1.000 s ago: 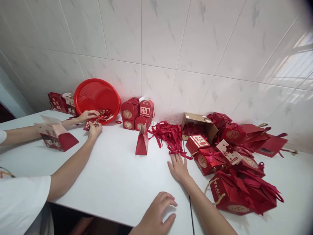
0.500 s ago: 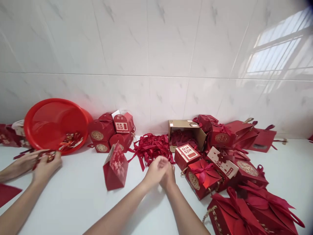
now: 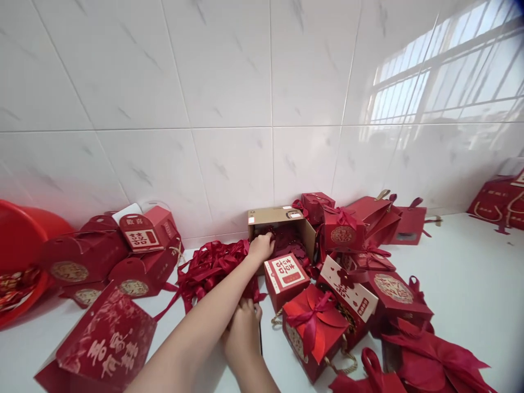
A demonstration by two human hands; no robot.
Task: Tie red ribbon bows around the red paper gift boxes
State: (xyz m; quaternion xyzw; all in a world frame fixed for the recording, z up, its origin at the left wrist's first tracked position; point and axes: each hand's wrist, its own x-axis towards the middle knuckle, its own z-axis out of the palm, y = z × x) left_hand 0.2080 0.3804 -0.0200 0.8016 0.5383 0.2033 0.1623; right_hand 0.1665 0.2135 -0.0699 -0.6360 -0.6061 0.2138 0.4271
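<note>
My left hand [image 3: 262,246] reaches forward into the open end of a brown cardboard box [image 3: 278,216] lying on its side. Its fingers are curled among the dark red pieces inside. My left forearm crosses over my right hand [image 3: 242,334], which rests on the white table by the edge of a pile of red ribbons [image 3: 213,265]. The right hand's fingers are mostly hidden under the forearm. A small red gift box with a white label [image 3: 285,277] stands just right of both hands, and a red box tied with a bow [image 3: 313,327] sits in front of it.
Several red gift boxes and bags [image 3: 368,240] crowd the table's right side. More red boxes [image 3: 123,256] stand at the left against the tiled wall. A red paper bag [image 3: 102,341] lies at the lower left, and a red plastic basin [image 3: 20,240] shows at the left edge.
My view has swung right and closer, so the other person's hands have left the picture. My hands, clasped together before, have parted: the left has gone forward into the cardboard box and the right has dropped to the table.
</note>
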